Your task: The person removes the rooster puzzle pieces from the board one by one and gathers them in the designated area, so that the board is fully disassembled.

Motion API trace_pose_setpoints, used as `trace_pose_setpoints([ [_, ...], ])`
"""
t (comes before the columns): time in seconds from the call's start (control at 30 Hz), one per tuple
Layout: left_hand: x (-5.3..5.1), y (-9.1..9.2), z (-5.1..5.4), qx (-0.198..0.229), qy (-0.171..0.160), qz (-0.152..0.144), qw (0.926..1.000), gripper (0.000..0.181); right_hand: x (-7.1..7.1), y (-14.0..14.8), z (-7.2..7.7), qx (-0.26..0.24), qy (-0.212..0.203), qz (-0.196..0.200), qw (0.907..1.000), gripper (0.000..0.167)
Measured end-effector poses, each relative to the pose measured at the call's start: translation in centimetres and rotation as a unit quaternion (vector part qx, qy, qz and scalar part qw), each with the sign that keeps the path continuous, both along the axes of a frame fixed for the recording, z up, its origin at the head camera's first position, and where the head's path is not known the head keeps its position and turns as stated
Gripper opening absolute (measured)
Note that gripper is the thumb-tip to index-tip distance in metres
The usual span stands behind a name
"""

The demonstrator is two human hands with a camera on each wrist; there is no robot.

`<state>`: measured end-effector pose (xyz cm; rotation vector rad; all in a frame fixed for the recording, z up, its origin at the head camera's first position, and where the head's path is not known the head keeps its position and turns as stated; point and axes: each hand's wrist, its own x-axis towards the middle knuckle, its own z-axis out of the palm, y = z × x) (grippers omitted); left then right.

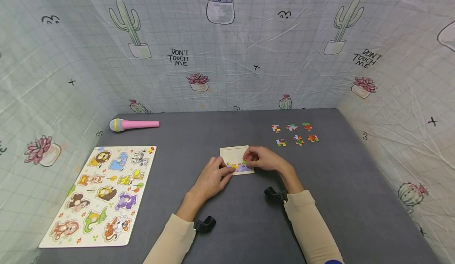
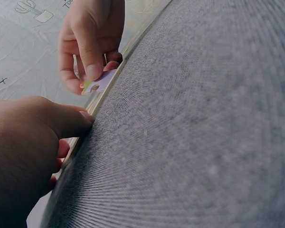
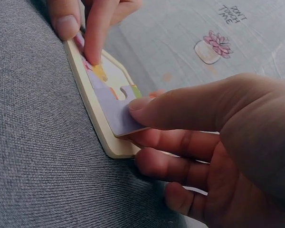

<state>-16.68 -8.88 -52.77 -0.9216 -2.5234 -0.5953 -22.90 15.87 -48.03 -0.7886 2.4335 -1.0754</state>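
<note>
A small cream puzzle tray (image 1: 232, 153) lies on the table in front of me, with purple and yellow pieces along its near side. My left hand (image 1: 211, 178) steadies its left side: the thumb is at the near edge and the index finger touches a yellow piece (image 3: 99, 72). At the right side, my right hand (image 1: 266, 159) pinches a mostly purple puzzle piece (image 3: 118, 115) between thumb and fingers. In the right wrist view this piece lies over the tray's corner, its near edge slightly raised. Whether it interlocks with its neighbour I cannot tell.
Several loose puzzle pieces (image 1: 292, 127) lie in two rows at the back right. On the left lies a large animal peg board (image 1: 121, 220), with a pink toy microphone (image 1: 140, 124) behind it. Printed cloth (image 1: 234, 66) walls off the grey table's back and sides.
</note>
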Motion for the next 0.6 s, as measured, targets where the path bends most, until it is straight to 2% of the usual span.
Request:
trace_pose_setpoints([
  [0.33,0.0,-0.1,-0.1,-0.007,-0.006,0.003,1.0000,0.015,-0.2,0.8,-0.2,-0.034,-0.004,-0.004,0.9994,0.018],
  [0.6,0.0,-0.1,-0.1,-0.015,-0.018,0.009,0.9997,0.016,-0.4,2.4,-0.1,-0.070,-0.048,-0.052,0.9950,0.024],
])
